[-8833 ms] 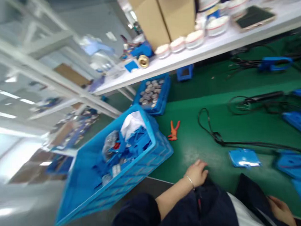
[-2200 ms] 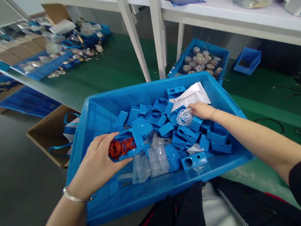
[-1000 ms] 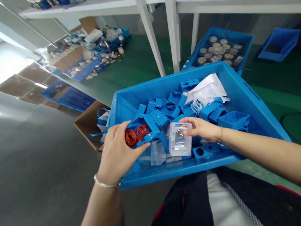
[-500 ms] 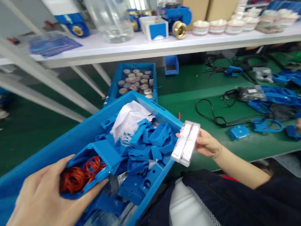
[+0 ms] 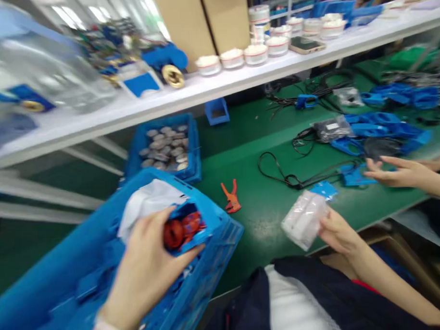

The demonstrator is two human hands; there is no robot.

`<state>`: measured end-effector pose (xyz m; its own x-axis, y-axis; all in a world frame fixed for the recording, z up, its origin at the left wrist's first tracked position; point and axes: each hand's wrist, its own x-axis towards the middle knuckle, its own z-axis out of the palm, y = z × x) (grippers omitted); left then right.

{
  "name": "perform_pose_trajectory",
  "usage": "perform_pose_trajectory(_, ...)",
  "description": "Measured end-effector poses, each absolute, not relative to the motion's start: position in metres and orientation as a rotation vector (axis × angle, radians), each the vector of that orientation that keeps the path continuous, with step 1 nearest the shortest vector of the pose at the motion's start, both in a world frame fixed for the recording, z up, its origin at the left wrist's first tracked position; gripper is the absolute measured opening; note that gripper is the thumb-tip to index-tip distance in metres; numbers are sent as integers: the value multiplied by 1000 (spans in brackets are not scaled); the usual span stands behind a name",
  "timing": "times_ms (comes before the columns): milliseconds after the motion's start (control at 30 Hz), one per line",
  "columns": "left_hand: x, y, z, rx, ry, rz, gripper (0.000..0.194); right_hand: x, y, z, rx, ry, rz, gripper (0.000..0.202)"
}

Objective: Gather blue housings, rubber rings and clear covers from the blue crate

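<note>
Comparing against half a second ago, head view only: the clear plastic cover (image 5: 304, 219) has been carried clear of the big blue plastic crate (image 5: 209, 261) and is now held over the green counter (image 5: 268, 202), just in front of a small blue part (image 5: 324, 189). Right hand (image 5: 336, 230): grip closed on the cover's lower end, fingers wrapped behind it. Left hand (image 5: 151, 263): grip kept closed around the blue plastic housing filled with red rubber rings (image 5: 182, 229), held above the crate beside white paper (image 5: 145, 201). Judged from this, both picked pieces are out of the pile and in hand; nothing has been set down yet. Frame is motion-blurred, so fine contact cannot be told. A co-worker's hand (image 5: 397, 172) is spread over blue parts further right. Orange pliers (image 5: 231, 197) lie on the counter, untouched.
</note>
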<state>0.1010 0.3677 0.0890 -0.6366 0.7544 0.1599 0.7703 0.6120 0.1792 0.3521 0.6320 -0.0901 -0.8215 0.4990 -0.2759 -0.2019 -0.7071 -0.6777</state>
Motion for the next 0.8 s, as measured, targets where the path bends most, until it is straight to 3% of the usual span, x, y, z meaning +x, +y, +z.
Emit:
perform_pose_trajectory(267,167,386,74,-1294,-2988,-557,84,354,628,-112,-979,-1051,2610,57)
perform_pose_trajectory(467,194,314,85,-1018,-3188,-520,88,258,577,-62,-599,-1477,2540,51)
perform_pose_trajectory(533,196,284,88,-867,-3205,-463,85,213,549,-42,-401,-1864,2307,52)
perform_pose_trajectory(667,192,219,88,-595,-3191,-335,79,129,485,-25,101,-2863,1470,46)
perform_pose_trajectory(800,187,161,78,-407,-3171,-318,76,67,437,-30,453,-3166,1187,45)
